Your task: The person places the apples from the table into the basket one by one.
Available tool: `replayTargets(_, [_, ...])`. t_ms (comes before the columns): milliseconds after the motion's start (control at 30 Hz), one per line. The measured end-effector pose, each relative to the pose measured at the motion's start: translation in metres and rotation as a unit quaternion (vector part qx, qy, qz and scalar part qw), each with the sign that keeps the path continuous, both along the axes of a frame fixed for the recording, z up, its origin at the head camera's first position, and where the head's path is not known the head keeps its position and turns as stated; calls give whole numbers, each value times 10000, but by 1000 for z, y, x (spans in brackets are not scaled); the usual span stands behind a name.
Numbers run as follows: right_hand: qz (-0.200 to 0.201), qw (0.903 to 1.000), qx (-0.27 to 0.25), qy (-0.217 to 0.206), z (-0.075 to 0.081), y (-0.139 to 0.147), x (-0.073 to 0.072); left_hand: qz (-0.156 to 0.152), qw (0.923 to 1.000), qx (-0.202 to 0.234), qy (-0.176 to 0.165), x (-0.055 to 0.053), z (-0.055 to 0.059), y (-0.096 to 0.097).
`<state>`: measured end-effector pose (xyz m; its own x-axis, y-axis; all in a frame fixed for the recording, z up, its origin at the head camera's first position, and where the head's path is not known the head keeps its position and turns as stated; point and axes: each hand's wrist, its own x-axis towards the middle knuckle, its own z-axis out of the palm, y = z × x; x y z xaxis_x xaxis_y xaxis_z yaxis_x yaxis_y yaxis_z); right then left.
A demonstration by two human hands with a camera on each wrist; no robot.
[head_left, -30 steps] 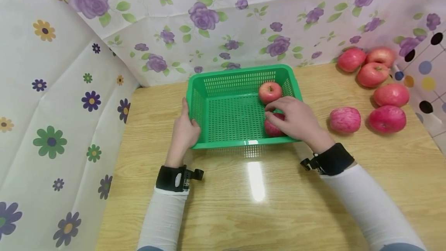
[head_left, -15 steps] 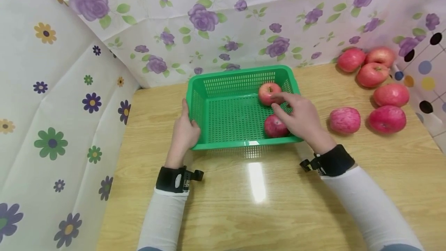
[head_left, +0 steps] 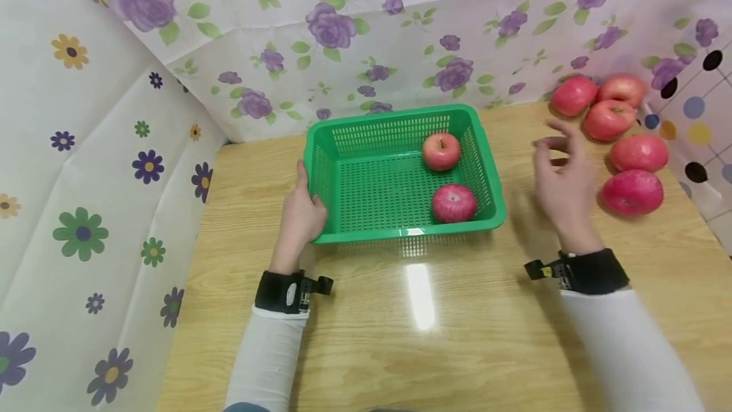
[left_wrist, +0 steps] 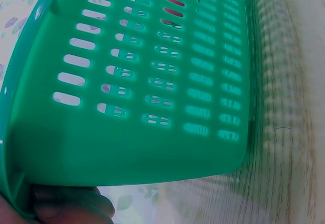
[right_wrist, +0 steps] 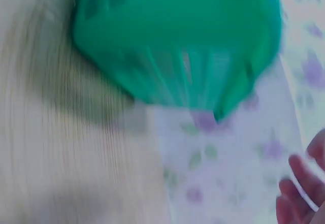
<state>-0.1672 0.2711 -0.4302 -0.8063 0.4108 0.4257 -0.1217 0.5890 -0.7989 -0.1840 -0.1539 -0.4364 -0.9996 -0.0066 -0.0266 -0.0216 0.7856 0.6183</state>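
Observation:
A green plastic basket [head_left: 400, 232] stands on the table with two red apples inside: one apple [head_left: 441, 151] near the far right corner, the other apple [head_left: 454, 203] at the near right. My left hand [head_left: 303, 213] grips the basket's left rim; in the left wrist view, its fingers [left_wrist: 76, 203] curl beneath that rim. Right of the basket, my right hand [head_left: 566, 189] hovers above the table, fingers loosely bent and holding nothing. It covers the spot where a single apple lay in the earlier views. The right wrist view is blurred, showing the right hand's fingertips [right_wrist: 299, 183] apart from the basket.
Several red apples line the table's right side, the nearest apple [head_left: 632, 192] just right of my right hand. Flowered sheeting [head_left: 354, 49] rises behind the wooden table [head_left: 366, 348], and a daisy-patterned sheet [head_left: 108, 164] borders its left.
My right hand has left the near apple in the basket and moved right, out over the rim to the table. The left hand stays on the basket.

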Motion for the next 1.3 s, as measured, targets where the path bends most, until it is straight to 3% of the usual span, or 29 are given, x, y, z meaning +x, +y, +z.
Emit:
replayTargets(67, [-517, 9984, 6, -241, -2, 17, 5, 11, 10000, 4, -38, 0, 0, 0])
replayTargets(133, [-709, 9958, 22, -579, -9, 34, 10, 20, 10000, -2, -65, 1, -1, 0])
replayTargets(267, [-272, 9865, -249, -1594, -25, 59, 25, -34, 10000, -51, -60, 0, -2, 1])
replayTargets(400, [56, 9777, -203, -2087, -41, 70, 38, -117, 9999, -73, -51, -1, -3, 2])
replayTargets(667, [332, 9720, -143, -2323, -50, 74, 37, -12, 9999, -45, -89, 0, -3, 1])
replayTargets(800, [582, 9631, -54, -2629, -54, 71, 33, -32, 10000, -55, -65, -1, -4, -1])
replayTargets(1000, [558, 9529, -202, -2976, -60, 68, 32, -36, 9999, -65, -67, -2, -4, -1])
replayTargets(1300, [857, 9578, 306, -2726, -61, 65, 29, -4, 10000, 61, 21, -1, 0, -1])
